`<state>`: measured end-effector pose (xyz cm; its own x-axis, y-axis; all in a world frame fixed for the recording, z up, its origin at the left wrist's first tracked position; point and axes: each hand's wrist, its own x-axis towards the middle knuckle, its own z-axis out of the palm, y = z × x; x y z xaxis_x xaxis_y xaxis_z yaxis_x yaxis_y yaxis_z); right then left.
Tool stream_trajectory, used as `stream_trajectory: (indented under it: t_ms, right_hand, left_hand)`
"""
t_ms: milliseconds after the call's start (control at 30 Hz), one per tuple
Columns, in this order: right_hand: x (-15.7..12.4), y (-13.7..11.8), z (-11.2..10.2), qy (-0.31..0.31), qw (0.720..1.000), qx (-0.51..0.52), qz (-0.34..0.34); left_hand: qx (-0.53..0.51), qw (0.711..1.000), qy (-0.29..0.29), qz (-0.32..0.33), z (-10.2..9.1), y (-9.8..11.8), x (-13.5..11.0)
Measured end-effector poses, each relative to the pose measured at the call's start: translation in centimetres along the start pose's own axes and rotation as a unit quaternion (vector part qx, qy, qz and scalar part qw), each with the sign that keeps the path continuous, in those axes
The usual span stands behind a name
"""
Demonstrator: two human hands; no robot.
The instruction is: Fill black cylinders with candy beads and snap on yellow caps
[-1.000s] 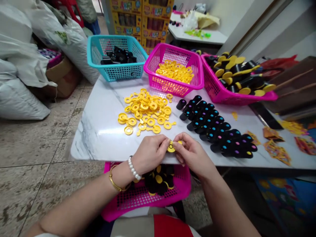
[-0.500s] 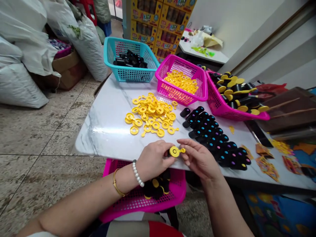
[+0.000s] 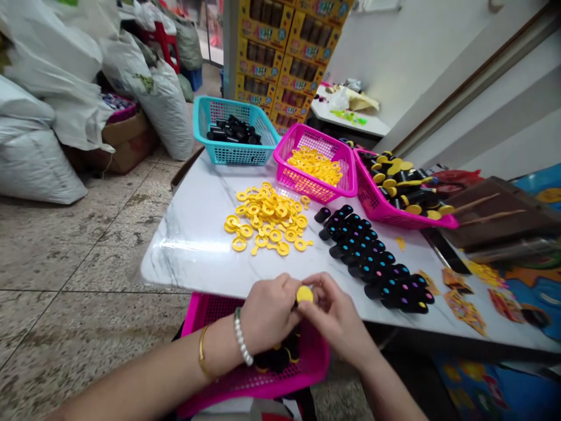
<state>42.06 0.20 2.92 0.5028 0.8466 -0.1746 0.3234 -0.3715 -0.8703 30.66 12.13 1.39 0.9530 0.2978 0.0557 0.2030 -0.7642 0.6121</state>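
Observation:
My left hand (image 3: 268,311) and my right hand (image 3: 333,313) meet at the near edge of the white marble table (image 3: 193,245), both pinched on one small black piece with a yellow cap (image 3: 304,294). Beyond them lies a loose pile of yellow ring caps (image 3: 267,219). To its right stand rows of black pieces with coloured dots (image 3: 372,260). Under my hands, on my lap, sits a pink basket (image 3: 228,362) holding several black and yellow pieces.
At the back of the table stand a teal basket (image 3: 236,153) of black parts, a pink basket (image 3: 315,187) of yellow caps and another pink basket (image 3: 381,207) of capped pieces. Coloured paper scraps (image 3: 464,310) lie right. White sacks (image 3: 39,140) and yellow cartons (image 3: 284,52) are behind.
My right hand has closed in on the yellow-capped piece, which both hands now pinch. The camera has tilted up, so hands and table sit lower in view.

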Motion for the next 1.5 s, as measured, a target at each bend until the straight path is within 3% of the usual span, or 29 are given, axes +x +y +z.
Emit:
stream_trajectory:
  t_ms: [133,200,267,333,400,467,567,633,733,833,933,1000,1067,1133,1267,1400,1500]
  right_hand:
    - [-3.7,1.0,3.3,0.018,0.996,-0.075,-0.035]
    - [-4.2,1.0,3.7,0.007,0.994,-0.092,-0.056]
    - [-3.2,0.6,3.0,0.024,0.991,-0.103,-0.086]
    - [-0.8,0.1,1.4,0.095,0.977,-0.139,-0.128]
    - [2.2,-0.3,-0.2,0.179,0.947,-0.212,-0.161]
    - [5.0,-0.4,-1.2,0.211,0.924,-0.279,-0.151]
    - [7.2,0.2,-1.5,0.185,0.917,-0.336,-0.107]
    - [7.2,0.8,-1.0,0.191,0.919,-0.332,-0.093]
    - [5.8,1.6,-0.5,0.257,0.925,-0.261,-0.100]
    - [4.6,1.9,-0.3,0.300,0.929,-0.175,-0.127]
    - [4.5,2.1,-0.3,0.261,0.950,-0.112,-0.125]
    - [4.7,2.1,-0.3,0.244,0.961,-0.070,-0.112]
    - [4.7,2.0,-0.3,0.244,0.964,-0.018,-0.110]
    - [4.0,1.7,-0.4,0.240,0.963,0.033,-0.119]
    - [0.5,1.3,-0.4,0.178,0.969,0.137,-0.106]
    - [-3.1,2.3,0.6,0.047,0.961,0.269,0.032]
    - [-4.4,2.6,1.3,0.050,0.959,0.269,0.070]
  left_hand:
    - [0.020,0.996,-0.083,0.020,-0.5,-0.1,-3.6]
    - [0.024,0.992,-0.119,0.021,-1.3,-0.3,-4.6]
    - [0.022,0.990,-0.138,0.022,-2.3,-0.4,-4.5]
    - [0.017,0.990,-0.136,0.026,-3.4,-0.4,-3.8]
    - [0.019,0.993,-0.114,0.026,-4.3,-0.4,-2.5]
    - [0.023,0.996,-0.076,0.029,-5.0,-0.4,-0.8]
    - [0.018,0.999,-0.009,0.050,-5.6,-0.8,3.1]
    - [0.026,0.997,0.040,0.058,-5.7,-1.4,6.7]
    - [0.058,0.992,0.100,0.057,-5.4,-2.1,12.7]
    - [0.068,0.991,0.103,0.052,-4.3,-2.3,17.7]
    - [0.070,0.992,0.091,0.053,-3.2,-2.0,21.0]
    - [0.070,0.993,0.085,0.052,-3.2,-1.6,21.8]
    - [0.072,0.993,0.081,0.052,-3.8,-1.2,21.0]
    - [0.072,0.992,0.082,0.060,-5.1,-0.6,18.1]
    - [0.022,0.992,0.067,0.109,-6.4,0.3,7.2]
    - [-0.008,0.997,-0.020,0.075,-3.8,-0.3,-2.9]
    - [0.007,0.994,0.013,0.106,-1.7,-0.9,-5.6]
